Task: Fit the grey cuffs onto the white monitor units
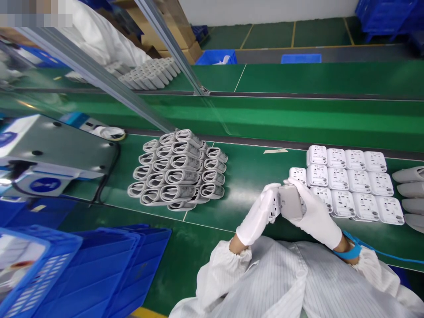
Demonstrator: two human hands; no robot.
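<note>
Blue plastic crates (109, 269) stacked at the bottom left open the scene, and just above them sits a grey metal machine plate (56, 150) trailing a black cable (109, 176) at the edge of a green conveyor belt (238, 176). Moving right, a tight heap of grey oval loop-shaped parts (175, 170) sits on the belt, near the hands but not touching them. Now to the action: the person's white-gloved left hand (260, 214) and white-gloved right hand (314, 212) meet over the belt, gripping a pale grey rectangular unit (290, 202) between them! The fingers of both hands are closed around its edges, the left set curled along one side, the right set spread across the other. A blue wrist strap (347, 251) circles the right wrist, above the sleeve of a white striped cleanroom gown (265, 282). Just beside the right hand, white square plastic units (347, 185) stand in neat rows on the belt, and at the far right edge, white curved shells (410, 190) line up, cut off by the frame.
</note>
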